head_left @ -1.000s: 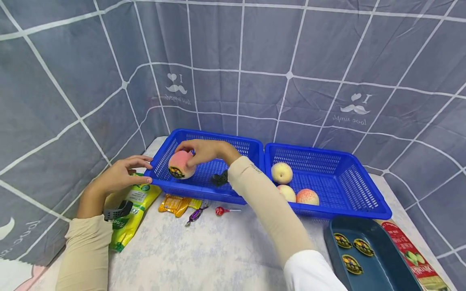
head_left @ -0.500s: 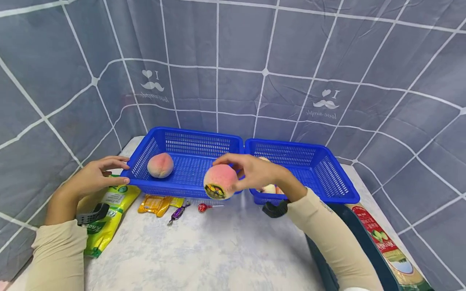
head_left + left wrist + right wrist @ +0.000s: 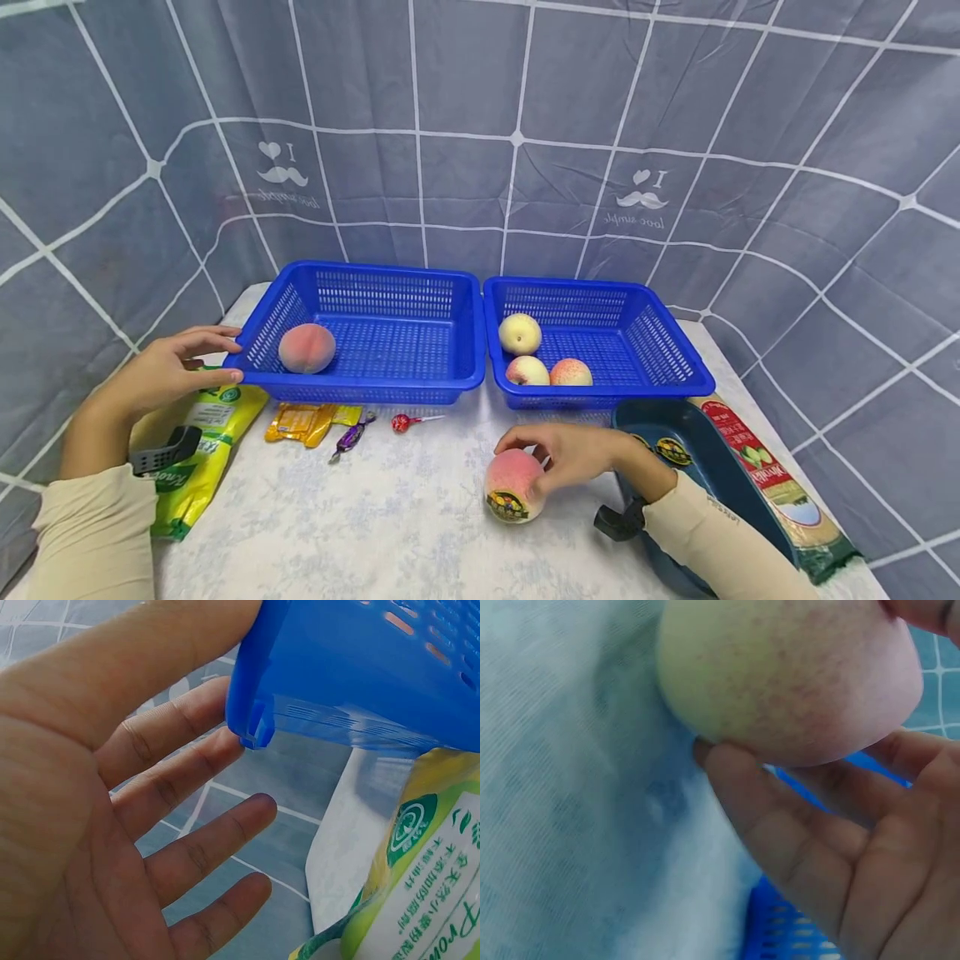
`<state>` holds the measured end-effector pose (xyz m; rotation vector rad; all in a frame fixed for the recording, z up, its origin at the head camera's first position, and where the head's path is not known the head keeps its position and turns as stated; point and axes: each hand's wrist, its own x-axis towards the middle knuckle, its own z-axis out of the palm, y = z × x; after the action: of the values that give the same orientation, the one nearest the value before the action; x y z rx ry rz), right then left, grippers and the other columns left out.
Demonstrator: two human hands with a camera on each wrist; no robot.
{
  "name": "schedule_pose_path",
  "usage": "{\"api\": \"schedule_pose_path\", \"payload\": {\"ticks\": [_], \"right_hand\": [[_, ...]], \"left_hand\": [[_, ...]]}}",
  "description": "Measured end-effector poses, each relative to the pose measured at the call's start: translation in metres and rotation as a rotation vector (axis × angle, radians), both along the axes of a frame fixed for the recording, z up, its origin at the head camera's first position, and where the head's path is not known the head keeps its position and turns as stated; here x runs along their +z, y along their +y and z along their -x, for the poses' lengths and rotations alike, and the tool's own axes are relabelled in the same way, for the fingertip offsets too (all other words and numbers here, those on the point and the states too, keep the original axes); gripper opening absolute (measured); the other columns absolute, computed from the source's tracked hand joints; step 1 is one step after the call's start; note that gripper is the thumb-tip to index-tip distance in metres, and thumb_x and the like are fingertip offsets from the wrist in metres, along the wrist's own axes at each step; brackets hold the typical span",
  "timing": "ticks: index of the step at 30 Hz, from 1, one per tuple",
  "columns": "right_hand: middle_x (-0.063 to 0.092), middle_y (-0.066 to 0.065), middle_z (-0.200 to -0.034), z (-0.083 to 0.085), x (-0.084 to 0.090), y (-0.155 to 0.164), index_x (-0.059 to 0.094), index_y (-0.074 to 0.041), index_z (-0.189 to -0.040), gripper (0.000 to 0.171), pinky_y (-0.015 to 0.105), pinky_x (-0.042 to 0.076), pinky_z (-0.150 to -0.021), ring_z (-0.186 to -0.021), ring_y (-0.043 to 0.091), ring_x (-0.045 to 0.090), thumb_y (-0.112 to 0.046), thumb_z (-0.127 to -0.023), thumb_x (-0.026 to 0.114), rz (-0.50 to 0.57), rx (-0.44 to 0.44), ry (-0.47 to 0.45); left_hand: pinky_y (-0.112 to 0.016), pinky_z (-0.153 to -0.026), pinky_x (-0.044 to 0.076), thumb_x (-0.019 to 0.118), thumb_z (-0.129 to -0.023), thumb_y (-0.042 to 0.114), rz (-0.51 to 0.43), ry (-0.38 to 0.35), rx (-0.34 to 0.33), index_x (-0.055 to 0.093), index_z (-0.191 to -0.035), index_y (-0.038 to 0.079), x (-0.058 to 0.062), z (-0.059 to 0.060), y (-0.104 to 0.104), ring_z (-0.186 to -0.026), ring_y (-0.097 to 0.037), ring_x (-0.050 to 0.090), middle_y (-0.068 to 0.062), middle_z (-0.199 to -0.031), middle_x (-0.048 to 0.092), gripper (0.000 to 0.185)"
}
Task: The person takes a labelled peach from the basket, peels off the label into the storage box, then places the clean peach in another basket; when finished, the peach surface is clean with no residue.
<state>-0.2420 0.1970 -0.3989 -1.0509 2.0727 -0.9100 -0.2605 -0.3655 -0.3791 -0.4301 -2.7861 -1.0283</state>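
Note:
My right hand [image 3: 573, 457] holds a pink and cream peach [image 3: 514, 486] with a dark oval sticker, low over the front of the white table. Whether the peach touches the cloth, I cannot tell. In the right wrist view the fingers lie along the side of the peach [image 3: 795, 682]. My left hand [image 3: 161, 375] touches the near left corner of the left blue basket [image 3: 360, 390], its fingers nearly straight and its thumb extended. Inside that basket sits another pink peach [image 3: 307, 348]. The left wrist view shows fingertips at the basket rim [image 3: 247, 690].
Several pale peaches, one of them yellowish [image 3: 520, 334], sit in the right blue basket [image 3: 615, 392]. A dark teal tray [image 3: 705, 467] with oval stickers and a red packet [image 3: 750, 454] stand at right. Sweets, a lollipop [image 3: 402, 423] and a yellow-green bag [image 3: 202, 450] lie at left.
My right hand has lifted the stickered peach out of the left basket and carried it right and nearer to me, over the table. The left hand stays at the basket corner. The view has turned rightward.

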Motion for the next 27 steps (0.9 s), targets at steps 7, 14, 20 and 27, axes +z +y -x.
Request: {"api": "schedule_pose_path", "payload": {"ticks": [7, 14, 20, 27], "right_hand": [[0.059, 0.002, -0.13, -0.008, 0.011, 0.008, 0.042, -0.011, -0.145, 0.066, 0.035, 0.052, -0.091, -0.113, 0.018, 0.06, -0.022, -0.087, 0.072, -0.145, -0.118, 0.085], [0.06, -0.004, -0.112, -0.02, 0.025, 0.008, 0.061, -0.018, -0.118, 0.03, 0.028, 0.052, -0.08, -0.097, 0.016, 0.06, -0.007, -0.093, 0.073, -0.132, -0.117, 0.55], [0.06, -0.008, -0.106, -0.02, 0.022, 0.009, 0.066, -0.017, -0.11, 0.016, 0.028, 0.052, -0.081, -0.091, 0.009, 0.057, -0.006, -0.099, 0.063, -0.132, -0.155, 0.609], [0.06, -0.014, -0.099, -0.018, 0.019, 0.009, 0.067, -0.022, -0.103, 0.007, 0.028, 0.052, -0.074, -0.091, 0.008, 0.06, -0.021, -0.097, 0.071, -0.148, -0.212, 0.628]], "left_hand": [[-0.017, -0.079, 0.043, 0.084, -0.086, 0.023, 0.035, 0.06, 0.02, 0.069, -0.12, 0.004, 0.005, -0.002, 0.005, -0.109, 0.003, 0.055, -0.006, -0.13, 0.063, 0.042], [-0.04, -0.104, 0.044, 0.081, -0.088, 0.024, -0.022, 0.081, 0.055, 0.061, -0.131, 0.0, 0.025, -0.008, 0.033, -0.123, -0.036, 0.051, -0.022, -0.128, 0.061, 0.053], [-0.011, -0.086, 0.043, 0.086, -0.078, 0.002, -0.093, 0.338, -0.18, 0.07, -0.118, 0.012, 0.03, -0.009, 0.091, -0.101, 0.001, 0.055, 0.014, -0.112, 0.065, 0.044], [-0.033, -0.085, 0.053, 0.083, -0.085, 0.008, -0.099, 0.253, -0.693, 0.068, -0.12, 0.015, 0.013, -0.031, 0.204, -0.105, -0.012, 0.061, 0.004, -0.118, 0.067, 0.039]]}}
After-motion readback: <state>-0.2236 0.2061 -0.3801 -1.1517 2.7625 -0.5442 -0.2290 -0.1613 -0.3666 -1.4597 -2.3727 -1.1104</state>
